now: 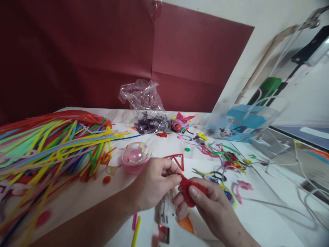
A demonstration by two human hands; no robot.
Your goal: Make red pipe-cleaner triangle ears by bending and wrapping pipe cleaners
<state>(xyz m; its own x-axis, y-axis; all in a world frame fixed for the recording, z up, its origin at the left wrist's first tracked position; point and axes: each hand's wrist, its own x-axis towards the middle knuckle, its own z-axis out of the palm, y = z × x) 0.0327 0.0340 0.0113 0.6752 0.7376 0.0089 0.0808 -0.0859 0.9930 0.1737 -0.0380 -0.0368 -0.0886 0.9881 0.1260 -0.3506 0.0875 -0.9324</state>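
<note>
A small red fuzzy piece (192, 192), which looks like coiled pipe cleaner, is held up between my hands over the table. My right hand (212, 199) grips it, the thumb lying flat across its front. At the piece's upper left edge, my left hand (156, 181) pinches with thumb and forefinger. Below them lies a white device (166, 212) with vent slots and a lit red light, partly hidden. Just beyond my fingers is a red bent pipe-cleaner shape (180, 161). Scissors (217, 175) with dark handles lie right of it.
Long multicoloured pipe cleaners (56, 144) fill the left side. A pink clear bowl (135, 157) stands behind my left hand. Farther back are a plastic bag (146, 106), a pink pipe-cleaner figure (181, 123) and a blue carrier bag (244, 123). White cables (282, 204) cross the right side.
</note>
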